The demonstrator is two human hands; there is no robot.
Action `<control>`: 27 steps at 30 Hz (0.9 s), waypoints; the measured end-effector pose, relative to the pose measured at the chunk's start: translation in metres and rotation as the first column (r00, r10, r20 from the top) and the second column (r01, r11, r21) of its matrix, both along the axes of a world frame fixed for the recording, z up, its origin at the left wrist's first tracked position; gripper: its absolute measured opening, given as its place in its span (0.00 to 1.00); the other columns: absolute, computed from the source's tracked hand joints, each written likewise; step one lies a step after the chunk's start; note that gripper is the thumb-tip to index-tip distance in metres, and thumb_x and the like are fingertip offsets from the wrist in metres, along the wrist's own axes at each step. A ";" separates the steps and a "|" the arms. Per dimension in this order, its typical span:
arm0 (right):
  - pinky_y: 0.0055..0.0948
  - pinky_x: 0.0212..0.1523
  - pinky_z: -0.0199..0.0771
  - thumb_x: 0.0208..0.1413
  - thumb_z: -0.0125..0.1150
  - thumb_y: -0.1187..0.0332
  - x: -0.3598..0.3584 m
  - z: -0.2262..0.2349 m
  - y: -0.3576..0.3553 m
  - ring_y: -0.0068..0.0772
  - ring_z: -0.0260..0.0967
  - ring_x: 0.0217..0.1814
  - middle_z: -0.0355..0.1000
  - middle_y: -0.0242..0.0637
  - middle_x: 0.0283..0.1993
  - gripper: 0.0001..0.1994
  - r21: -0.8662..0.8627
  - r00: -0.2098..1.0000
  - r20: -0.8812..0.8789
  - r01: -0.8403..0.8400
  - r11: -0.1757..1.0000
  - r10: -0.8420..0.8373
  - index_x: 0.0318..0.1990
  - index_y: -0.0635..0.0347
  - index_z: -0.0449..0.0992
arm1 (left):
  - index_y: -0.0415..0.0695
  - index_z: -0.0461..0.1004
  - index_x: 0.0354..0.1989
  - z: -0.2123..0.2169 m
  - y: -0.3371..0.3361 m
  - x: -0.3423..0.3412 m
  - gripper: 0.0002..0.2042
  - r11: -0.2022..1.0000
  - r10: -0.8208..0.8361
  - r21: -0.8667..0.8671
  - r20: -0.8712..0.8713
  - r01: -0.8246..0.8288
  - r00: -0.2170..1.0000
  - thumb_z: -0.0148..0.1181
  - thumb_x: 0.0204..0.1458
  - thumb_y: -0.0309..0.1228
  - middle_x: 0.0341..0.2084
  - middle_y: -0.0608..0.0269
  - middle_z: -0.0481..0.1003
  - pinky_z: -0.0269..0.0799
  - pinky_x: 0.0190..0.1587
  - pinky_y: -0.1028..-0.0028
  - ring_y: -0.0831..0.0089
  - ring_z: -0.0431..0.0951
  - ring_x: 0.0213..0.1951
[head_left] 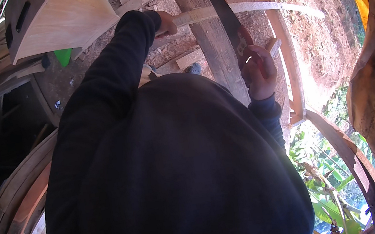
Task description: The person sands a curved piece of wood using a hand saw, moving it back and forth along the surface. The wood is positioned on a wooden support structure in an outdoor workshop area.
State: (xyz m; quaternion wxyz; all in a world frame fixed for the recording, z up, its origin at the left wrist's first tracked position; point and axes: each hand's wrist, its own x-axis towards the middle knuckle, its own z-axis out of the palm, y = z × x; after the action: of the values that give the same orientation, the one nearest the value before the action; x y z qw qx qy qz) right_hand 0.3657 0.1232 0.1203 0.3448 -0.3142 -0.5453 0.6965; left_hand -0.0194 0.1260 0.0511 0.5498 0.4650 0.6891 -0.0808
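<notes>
The right grip was closed around the handle of the saw, whose blade crossed the strip (touching or not, I couldn't tell). The left grip seemed curled at the strip's end, beside the beam. The saw looked light, its blade springy, best held by the handle.

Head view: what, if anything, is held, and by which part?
Right hand: the saw, by its red handle. Left hand: at the left end of a pale strip; grip unclear.
</notes>
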 end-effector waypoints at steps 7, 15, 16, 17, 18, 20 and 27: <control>0.17 0.38 0.66 0.62 0.48 0.84 -0.047 -0.020 -0.001 0.15 0.66 0.38 0.70 0.50 0.74 0.32 -0.057 0.993 0.027 -0.109 0.992 0.111 0.76 0.67 0.62 | 0.39 0.81 0.27 -0.028 -0.011 -0.002 0.09 0.996 0.085 0.006 0.104 -0.086 0.991 0.64 0.45 0.34 0.22 0.54 0.81 0.76 0.25 0.61 0.64 0.82 0.23; 0.27 0.43 0.72 0.73 0.56 0.62 -0.034 0.009 0.003 0.22 0.67 0.40 0.75 0.31 0.49 0.29 -0.126 0.917 0.251 -0.286 0.950 0.309 0.78 0.61 0.68 | 0.44 0.82 0.20 -0.011 -0.015 0.007 0.12 0.999 -0.040 -0.027 0.048 0.041 0.998 0.62 0.41 0.40 0.22 0.57 0.83 0.76 0.32 0.63 0.63 0.84 0.26; 0.28 0.45 0.72 0.73 0.56 0.62 -0.030 0.001 0.001 0.22 0.67 0.41 0.75 0.32 0.49 0.29 -0.091 0.928 0.229 -0.280 0.956 0.294 0.78 0.61 0.68 | 0.44 0.82 0.20 -0.004 -0.016 0.011 0.12 0.999 0.004 -0.035 0.071 -0.002 0.997 0.62 0.40 0.40 0.22 0.57 0.83 0.76 0.33 0.63 0.63 0.84 0.27; 0.28 0.46 0.72 0.73 0.56 0.62 -0.028 -0.002 -0.002 0.23 0.68 0.42 0.75 0.33 0.50 0.28 -0.059 0.937 0.205 -0.275 0.960 0.282 0.78 0.61 0.68 | 0.45 0.82 0.19 -0.001 -0.018 0.014 0.12 0.998 0.049 -0.046 0.095 -0.045 0.994 0.62 0.39 0.41 0.23 0.57 0.83 0.76 0.33 0.63 0.62 0.85 0.29; 0.28 0.47 0.73 0.73 0.57 0.63 -0.029 -0.006 -0.005 0.23 0.68 0.44 0.76 0.34 0.51 0.28 0.002 0.948 0.212 -0.244 0.970 0.238 0.78 0.61 0.68 | 0.45 0.82 0.19 -0.002 -0.019 0.015 0.12 0.998 0.022 -0.061 0.054 -0.019 0.998 0.62 0.38 0.41 0.22 0.57 0.83 0.76 0.33 0.62 0.62 0.84 0.29; 0.28 0.48 0.73 0.73 0.60 0.63 -0.035 -0.009 -0.009 0.24 0.70 0.45 0.77 0.35 0.53 0.29 -0.076 0.981 0.124 -0.141 0.987 0.150 0.77 0.61 0.69 | 0.45 0.82 0.19 -0.004 -0.019 0.017 0.12 0.995 -0.043 -0.088 -0.030 0.040 0.999 0.61 0.38 0.41 0.22 0.57 0.82 0.75 0.33 0.61 0.61 0.84 0.29; 0.19 0.36 0.69 0.71 0.52 0.79 -0.042 -0.024 0.005 0.15 0.69 0.33 0.80 0.35 0.56 0.26 -0.056 0.986 0.151 0.074 0.996 -0.065 0.76 0.70 0.67 | 0.39 0.81 0.29 -0.029 -0.032 0.017 0.10 0.987 0.150 -0.080 0.169 -0.138 0.974 0.65 0.48 0.34 0.23 0.54 0.80 0.78 0.27 0.62 0.63 0.82 0.24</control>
State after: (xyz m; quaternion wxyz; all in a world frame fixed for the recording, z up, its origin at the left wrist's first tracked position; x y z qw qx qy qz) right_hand 0.3242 0.1279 0.0966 0.3175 -0.3946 -0.5363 0.6751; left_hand -0.0026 0.0940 0.0217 0.6276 0.4004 0.6673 -0.0230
